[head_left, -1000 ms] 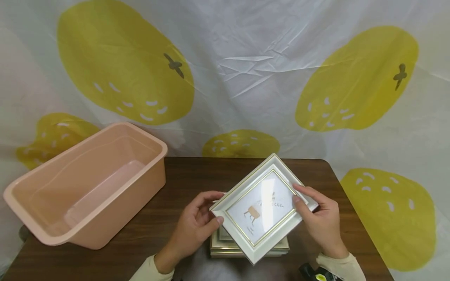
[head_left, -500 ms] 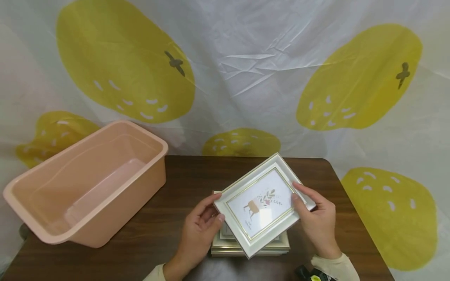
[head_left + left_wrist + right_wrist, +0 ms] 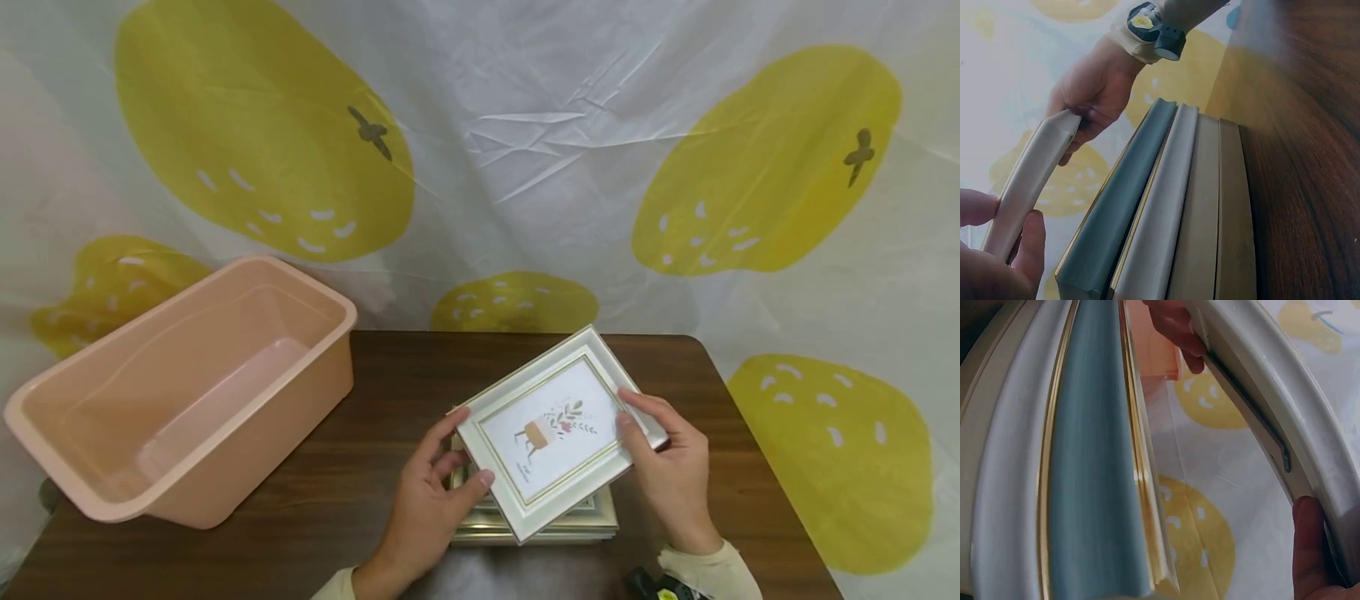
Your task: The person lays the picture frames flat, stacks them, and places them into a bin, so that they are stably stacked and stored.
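Observation:
A white picture frame (image 3: 491,446) with a gold inner line is held tilted above a stack of picture frames (image 3: 543,532). Behind its glass is a print of a brown animal with leaves and flowers. My left hand (image 3: 431,500) pinches its left corner between thumb and fingers. At the opposite corner, my right hand (image 3: 671,467) grips with the thumb on the front. In the left wrist view, the stack shows a blue-grey frame (image 3: 1119,206) on top, with a pale grey frame (image 3: 1163,212) and beige ones below. A thin dark strip (image 3: 1250,403) runs along the held frame's back in the right wrist view.
A pink plastic bin (image 3: 262,442) with nothing visible inside stands on the left of the dark wooden table (image 3: 405,367). A white cloth (image 3: 525,167) printed with yellow fruit hangs behind. A dark wrist device (image 3: 663,586) sits at the right sleeve.
The held frame has turned slightly and shifted a little left, its lower corner rising. Glare has left its glass, showing the print more fully. Both hands keep hold; the stack and bin stay put.

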`<state>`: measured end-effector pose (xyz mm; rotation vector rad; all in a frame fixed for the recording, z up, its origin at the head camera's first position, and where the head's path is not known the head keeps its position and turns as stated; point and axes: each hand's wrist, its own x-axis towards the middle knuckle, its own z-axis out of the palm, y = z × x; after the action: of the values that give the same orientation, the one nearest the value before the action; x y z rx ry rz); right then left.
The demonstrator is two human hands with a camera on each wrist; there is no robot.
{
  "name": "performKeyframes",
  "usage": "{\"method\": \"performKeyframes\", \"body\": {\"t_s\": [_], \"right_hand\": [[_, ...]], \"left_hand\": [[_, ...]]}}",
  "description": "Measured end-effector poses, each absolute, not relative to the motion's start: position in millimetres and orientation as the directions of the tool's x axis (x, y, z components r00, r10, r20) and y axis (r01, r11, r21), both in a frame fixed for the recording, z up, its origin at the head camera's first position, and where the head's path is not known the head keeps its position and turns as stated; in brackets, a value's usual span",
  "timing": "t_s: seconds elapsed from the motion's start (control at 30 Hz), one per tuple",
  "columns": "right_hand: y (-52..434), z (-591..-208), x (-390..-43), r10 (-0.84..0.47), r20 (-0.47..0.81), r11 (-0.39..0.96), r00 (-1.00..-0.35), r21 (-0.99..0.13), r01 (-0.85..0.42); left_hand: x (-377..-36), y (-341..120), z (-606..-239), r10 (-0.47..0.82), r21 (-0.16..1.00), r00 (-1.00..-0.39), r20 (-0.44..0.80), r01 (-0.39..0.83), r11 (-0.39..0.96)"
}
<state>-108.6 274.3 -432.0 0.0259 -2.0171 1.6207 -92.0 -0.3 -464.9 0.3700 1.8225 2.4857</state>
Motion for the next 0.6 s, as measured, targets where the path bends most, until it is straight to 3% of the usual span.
{"method": "performKeyframes", "body": {"t_s": [0.3,0.6], "right_hand": [[282.4,-425.8,-103.8,0.186,0.406,0.248,-0.895,-0.901,-0.357],[295.9,-426.4,-100.6,-0.003,0.327,0.238,-0.945,-0.918,-0.318]], "left_hand": [[-99.1,-10.1,-465.2,0.183,0.939,-0.961,0.207,0.142,-0.312],[-110.7,-28.3,-460.1,0.271,0.945,-0.947,0.171,0.079,-0.317]]}}
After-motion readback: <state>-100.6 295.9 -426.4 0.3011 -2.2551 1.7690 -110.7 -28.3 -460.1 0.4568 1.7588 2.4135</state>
